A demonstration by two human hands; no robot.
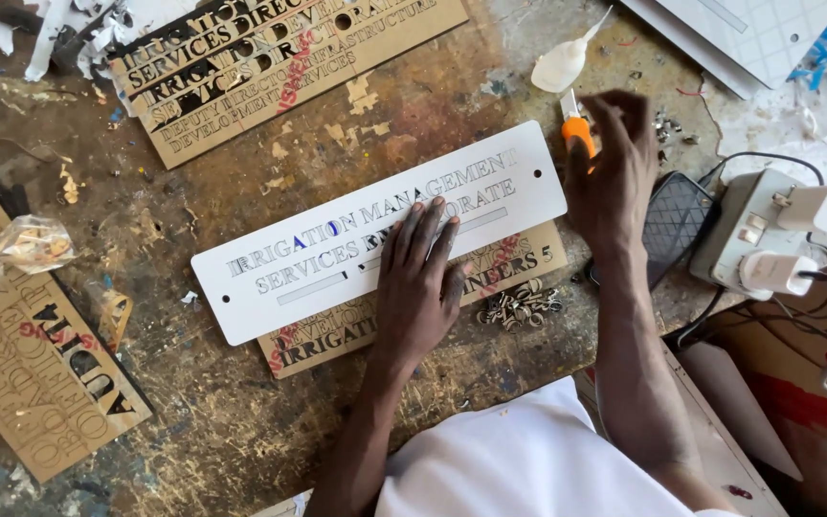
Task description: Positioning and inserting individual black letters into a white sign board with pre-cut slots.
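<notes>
A long white sign plate (pixel 270 287) with cut-out lettering lies slanted on the worn wooden workbench (pixel 241 412). My left hand (pixel 420 283) presses flat on its middle, fingers spread toward the far edge. My right hand (pixel 613 168) hovers just past the plate's right end, fingers closed around an orange utility knife (pixel 576 126) whose blade points away from me. Under the white plate sits a brown board (pixel 519 263) with cut letters, partly hidden.
Other brown lettered boards lie at the top (pixel 270 57) and far left (pixel 21 364). A glue bottle (pixel 565 59), a pile of small cut-out pieces (pixel 521 304), a dark phone (pixel 674 225) and a power strip with plugs (pixel 763 235) sit nearby.
</notes>
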